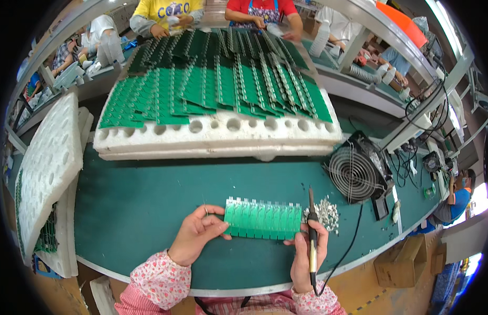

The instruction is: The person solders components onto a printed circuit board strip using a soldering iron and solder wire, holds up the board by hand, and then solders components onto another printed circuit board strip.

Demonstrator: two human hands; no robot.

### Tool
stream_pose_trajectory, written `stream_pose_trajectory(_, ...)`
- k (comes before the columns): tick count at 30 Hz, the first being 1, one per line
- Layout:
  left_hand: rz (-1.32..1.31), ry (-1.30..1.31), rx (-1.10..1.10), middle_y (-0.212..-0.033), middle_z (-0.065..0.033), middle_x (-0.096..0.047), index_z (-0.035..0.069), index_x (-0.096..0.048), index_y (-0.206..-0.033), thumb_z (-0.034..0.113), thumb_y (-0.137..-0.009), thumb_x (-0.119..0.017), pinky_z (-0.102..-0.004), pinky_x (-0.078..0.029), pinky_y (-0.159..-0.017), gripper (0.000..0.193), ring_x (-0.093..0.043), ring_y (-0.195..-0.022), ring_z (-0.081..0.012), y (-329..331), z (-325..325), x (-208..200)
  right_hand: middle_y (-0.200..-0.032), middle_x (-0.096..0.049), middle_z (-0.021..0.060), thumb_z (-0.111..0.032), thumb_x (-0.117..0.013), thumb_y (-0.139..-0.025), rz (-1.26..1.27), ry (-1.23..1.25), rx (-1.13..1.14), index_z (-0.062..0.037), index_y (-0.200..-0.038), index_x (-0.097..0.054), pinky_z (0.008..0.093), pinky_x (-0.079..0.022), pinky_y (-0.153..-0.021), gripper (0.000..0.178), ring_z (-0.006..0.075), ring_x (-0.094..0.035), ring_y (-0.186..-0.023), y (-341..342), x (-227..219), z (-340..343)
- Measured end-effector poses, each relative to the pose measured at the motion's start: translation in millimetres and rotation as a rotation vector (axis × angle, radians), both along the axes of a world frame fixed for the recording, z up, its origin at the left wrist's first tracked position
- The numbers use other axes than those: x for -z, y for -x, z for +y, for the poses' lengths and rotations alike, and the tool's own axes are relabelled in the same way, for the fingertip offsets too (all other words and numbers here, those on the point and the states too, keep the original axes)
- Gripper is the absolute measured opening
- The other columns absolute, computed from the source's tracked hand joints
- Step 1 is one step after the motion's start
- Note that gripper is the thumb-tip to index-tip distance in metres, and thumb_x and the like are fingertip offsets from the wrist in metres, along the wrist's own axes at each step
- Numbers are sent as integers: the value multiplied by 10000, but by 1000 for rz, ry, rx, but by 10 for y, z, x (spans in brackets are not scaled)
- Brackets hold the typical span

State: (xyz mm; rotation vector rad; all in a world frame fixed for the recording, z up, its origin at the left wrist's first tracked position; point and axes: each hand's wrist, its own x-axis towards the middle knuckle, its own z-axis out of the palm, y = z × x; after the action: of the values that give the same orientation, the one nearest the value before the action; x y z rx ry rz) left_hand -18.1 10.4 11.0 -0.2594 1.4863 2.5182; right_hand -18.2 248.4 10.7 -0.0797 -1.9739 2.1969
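A green circuit board [263,220], a long strip of narrow sections with small white parts and pins along its far edge, is held level above the table. My left hand [197,231] pinches its left end between thumb and fingers. In my right hand [308,252] lies a soldering iron [313,239], tip pointing away from me, its black cord trailing to the right. The thumb and fingers of that same hand also touch the board's right end. Just beyond the iron sits a loose pile of small white components [323,214].
A thick white foam slab [217,142] bears rows of overlapping green boards [202,89] at the back. More foam slabs [49,173] lean at left. A black fan [356,168] with a wire guard stands right, near cables. Co-workers sit beyond; a cardboard box [401,262] is on the floor.
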Motion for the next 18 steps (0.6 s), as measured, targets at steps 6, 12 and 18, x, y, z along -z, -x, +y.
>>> stream_pose_trajectory(6, 12, 26, 61, -946, -102, -654, -48, -552, -1116, 38, -927, -591, -305, -514, -796, 211, -630, -829, -169, 12, -70, 25, -1091, -552, 113, 40, -551, -902, 23, 68, -6, -8, -1227, -459, 302, -573, -716, 341, 142, -608, -823, 47, 1, -35)
stream_pose_trajectory(12, 29, 56, 111, -932, -85, -646, -36, -595, -1026, 42, -922, -602, -283, -510, -741, 130, -610, -780, -146, 58, -99, 23, -1087, -577, 126, 29, -571, -909, 54, 111, -11, 5, -1220, -458, 283, -570, -729, 332, 128, -627, -807, 63, -26, -2)
stream_pose_trajectory(18, 53, 108, 80, -853, -68, -623, -30, -622, -958, 24, -893, -637, -247, -480, -656, 86, -593, -707, -140, -26, -130, 28, -1072, -594, 122, 18, -584, -906, 85, 123, -32, 11, -1199, -485, 274, -574, -711, 309, 135, -644, -805, 45, 9, 59)
